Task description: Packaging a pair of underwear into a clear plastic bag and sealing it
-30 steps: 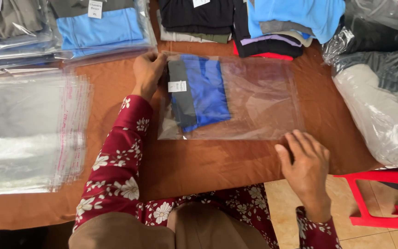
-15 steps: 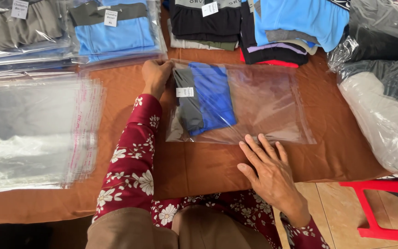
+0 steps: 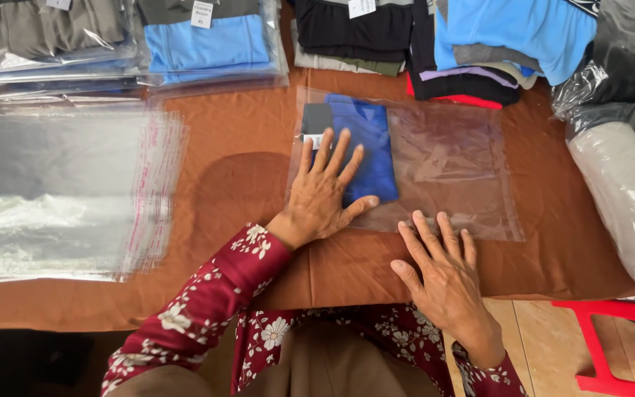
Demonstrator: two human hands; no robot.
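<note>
- One folded blue garment [image 3: 365, 151] with a dark grey side is seen inside a clear plastic bag [image 3: 450, 158], filling the bag's left part; the bag lies flat on the brown tablecloth [image 3: 237, 176].
- The left hand [image 3: 325, 195] is laid flat, palm down, on the bagged garment; its fingers are spread wide and straight, gripping nothing, with the fingertips [image 3: 325, 136] beside a small white tag [image 3: 312, 140] and the thumb stretched out along the garment's lower edge.
- The left forearm, in a dark red flowered sleeve [image 3: 207, 301], is angled up from the lower left, the wrist at the bag's near left corner.
- The right hand [image 3: 442, 276] is pressed palm down at the near edge of the bag; its fingers are open and slightly fanned, and only their tips rest on the plastic, below the bag's empty right part.
- Beyond the left fingertips, stacks of folded clothes [image 3: 435, 44] are ranged along the far edge of the cloth, some already bagged [image 3: 207, 44].
- Well to the left of the left hand, a pile of empty clear bags [image 3: 60, 191] is spread flat.
- To the right of the right fingers, bulky plastic-wrapped bundles [image 3: 619, 184] are set, with a red stool [image 3: 611, 338] below them.
</note>
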